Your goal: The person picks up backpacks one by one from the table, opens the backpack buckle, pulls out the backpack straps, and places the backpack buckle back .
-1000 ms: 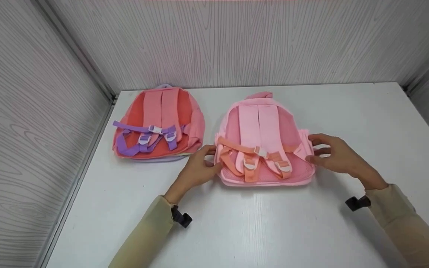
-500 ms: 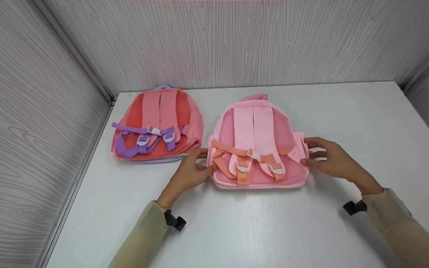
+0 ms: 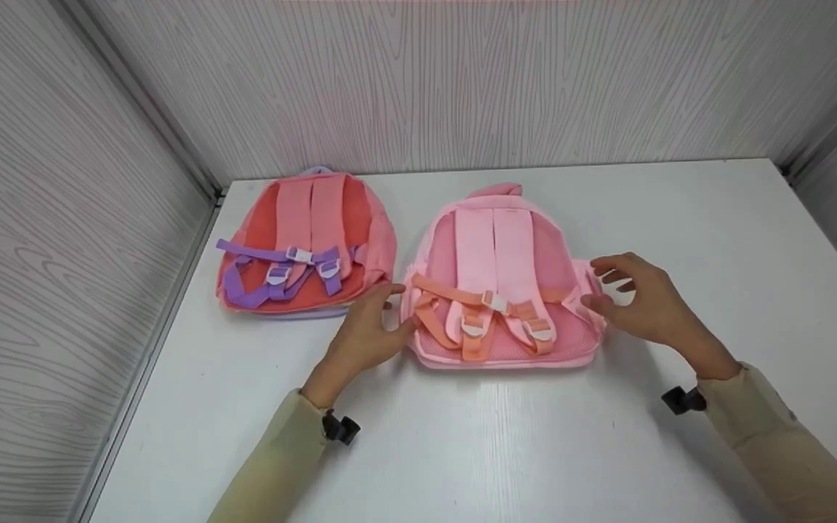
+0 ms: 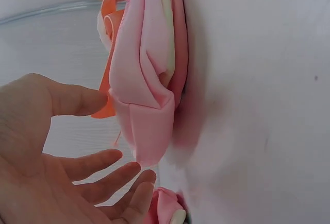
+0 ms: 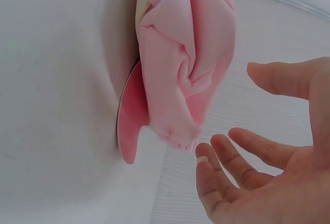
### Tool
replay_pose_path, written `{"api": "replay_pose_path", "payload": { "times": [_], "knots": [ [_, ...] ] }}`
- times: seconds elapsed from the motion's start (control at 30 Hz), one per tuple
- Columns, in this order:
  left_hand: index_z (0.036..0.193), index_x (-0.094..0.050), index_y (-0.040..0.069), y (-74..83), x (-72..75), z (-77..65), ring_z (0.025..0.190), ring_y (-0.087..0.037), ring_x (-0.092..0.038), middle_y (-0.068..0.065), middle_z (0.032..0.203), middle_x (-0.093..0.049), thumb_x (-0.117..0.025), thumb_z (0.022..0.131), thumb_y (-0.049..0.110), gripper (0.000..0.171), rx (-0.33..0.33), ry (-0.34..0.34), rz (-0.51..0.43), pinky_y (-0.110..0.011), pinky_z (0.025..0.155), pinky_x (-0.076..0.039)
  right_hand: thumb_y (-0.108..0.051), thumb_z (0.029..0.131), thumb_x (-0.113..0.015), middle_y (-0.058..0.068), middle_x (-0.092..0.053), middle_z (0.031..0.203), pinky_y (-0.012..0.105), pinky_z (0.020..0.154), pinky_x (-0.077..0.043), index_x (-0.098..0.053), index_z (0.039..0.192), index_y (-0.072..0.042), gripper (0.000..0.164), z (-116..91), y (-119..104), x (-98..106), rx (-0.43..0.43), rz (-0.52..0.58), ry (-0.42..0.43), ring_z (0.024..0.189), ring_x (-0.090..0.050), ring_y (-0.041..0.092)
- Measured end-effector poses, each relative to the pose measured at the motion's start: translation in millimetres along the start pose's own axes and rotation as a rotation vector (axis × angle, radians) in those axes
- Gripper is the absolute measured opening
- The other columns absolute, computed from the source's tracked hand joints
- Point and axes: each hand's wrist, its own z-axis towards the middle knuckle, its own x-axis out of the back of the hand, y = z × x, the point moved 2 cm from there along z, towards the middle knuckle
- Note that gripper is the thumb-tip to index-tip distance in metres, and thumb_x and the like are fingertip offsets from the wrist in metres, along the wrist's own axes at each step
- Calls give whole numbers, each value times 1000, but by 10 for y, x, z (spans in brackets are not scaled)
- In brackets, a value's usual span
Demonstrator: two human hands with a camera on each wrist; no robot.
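Note:
A light pink backpack (image 3: 495, 247) with orange straps and white buckles lies on the table, its strap side facing up. At its left side is my left hand (image 3: 366, 330), thumb and fingers spread apart; in the left wrist view the thumb touches or nearly touches an orange strap end (image 4: 104, 112). My right hand (image 3: 644, 301) stands beside the right side pocket (image 5: 170, 90), fingers apart and a gap showing between thumb and fabric in the right wrist view. The underside of the pink backpack is hidden.
Left of the pink backpack lies a coral-red backpack (image 3: 309, 243) with purple straps, also strap side up, close to my left hand. Both are on a white table (image 3: 506, 450). Wood-grain panels (image 3: 418, 87) stand behind and at the sides.
The pink backpack shifted slightly left and towards me with both hands at its sides, then stopped. Since then the fingers of both hands have loosened and spread away from it.

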Motion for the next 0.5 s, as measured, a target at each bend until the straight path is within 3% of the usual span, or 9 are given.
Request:
{"api": "replay_pose_path", "payload": {
  "times": [0.17,0.37,0.5],
  "knots": [
    [151,-56,14,137,46,4,138,-31,-56,-9,153,-58,-76,99,26,57,-19,25,5,-51,115,-50,-13,92,-84,17,-72,123,51,92,-56,-67,134,1,47,44,-101,-77,57,45,9,110,-68,34],
    [147,-60,11,317,20,41,145,-29,-53,-9,151,-60,-74,99,21,51,-102,45,-2,-50,120,-45,-7,91,-83,21,-71,125,60,96,-55,-66,130,6,44,100,-190,-196,100,89,-9,114,-67,38],
    [144,-62,7,411,-50,97,137,-30,-57,-11,146,-63,-74,98,20,49,-185,33,10,-49,118,-47,-5,90,-82,22,-71,123,60,98,-55,-67,127,7,42,140,-249,-279,123,96,-28,114,-67,39]
  ]
}}
